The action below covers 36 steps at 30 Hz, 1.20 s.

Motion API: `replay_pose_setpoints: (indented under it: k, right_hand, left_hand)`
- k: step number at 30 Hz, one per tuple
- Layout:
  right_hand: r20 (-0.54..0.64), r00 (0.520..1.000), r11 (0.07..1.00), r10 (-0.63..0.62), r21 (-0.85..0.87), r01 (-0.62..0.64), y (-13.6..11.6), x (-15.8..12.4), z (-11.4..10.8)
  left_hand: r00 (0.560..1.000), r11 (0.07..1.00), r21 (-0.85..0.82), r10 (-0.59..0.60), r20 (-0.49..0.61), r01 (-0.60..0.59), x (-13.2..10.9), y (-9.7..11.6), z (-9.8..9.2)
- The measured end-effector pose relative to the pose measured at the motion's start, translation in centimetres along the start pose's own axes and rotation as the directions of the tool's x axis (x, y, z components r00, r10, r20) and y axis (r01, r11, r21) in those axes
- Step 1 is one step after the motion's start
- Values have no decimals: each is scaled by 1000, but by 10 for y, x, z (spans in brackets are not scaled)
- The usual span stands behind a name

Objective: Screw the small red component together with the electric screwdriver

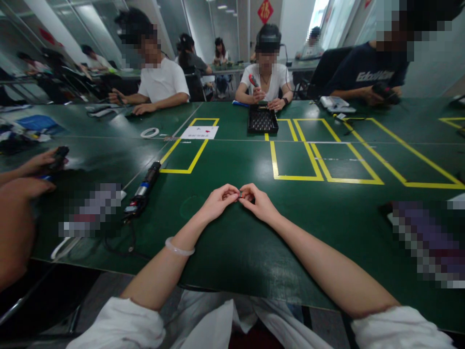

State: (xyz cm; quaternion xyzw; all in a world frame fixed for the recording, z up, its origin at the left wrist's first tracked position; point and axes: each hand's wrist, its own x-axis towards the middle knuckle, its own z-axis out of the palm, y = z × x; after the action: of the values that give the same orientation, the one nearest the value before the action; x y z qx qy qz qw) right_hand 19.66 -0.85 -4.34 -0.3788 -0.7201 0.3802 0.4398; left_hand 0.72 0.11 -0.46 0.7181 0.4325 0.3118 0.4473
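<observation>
Tiny object (pixel 240 196) between left fingers (pixel 228 196) and right fingers (pixel 250 193), long axis unclear.

Tabletop (pixel 225 160): green, across the middle of our frame.
Yellow tape (pixel 298 178): we see it outlining boxes, centre to right.
Black tray (pixel 262 130): upper centre, before a seated person in white (pixel 271 77).
White ring (pixel 149 132): upper left, near a printed sheet (pixel 199 132).
Dark cylinder (pixel 144 186): left of centre, blue-banded, slanting.
Red diamond sign (pixel 265 10): top centre, above us all.
</observation>
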Motion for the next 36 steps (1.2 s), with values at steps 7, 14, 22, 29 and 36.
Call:
replay_pose_setpoints:
  k: [7, 14, 22, 29, 36]
  right_hand:
    - [-41, 997, 997, 67, 27, -66, 3, 1, 1]
    - [-30, 995, 993, 95, 77, -92, 3, 3, 0]
    - [-51, 993, 987, 108, 124, -101, 5, 4, 0]
    - [-42, 989, 981, 139, 141, -132, 4, 4, 0]
    - [-28, 986, 977, 164, 144, -159, -1, 4, 0]
  left_hand:
    - [996, 991, 110, 82, -34, -78, 0, -4, 1]
    - [994, 986, 133, 108, -21, -105, -1, -3, 0]
    - [997, 979, 188, 83, -2, -81, -3, 6, -6]
    - [996, 882, 471, 43, -84, 1, -37, 13, -76]
    - [925, 501, 792, -48, -376, 348, -99, -51, -190]
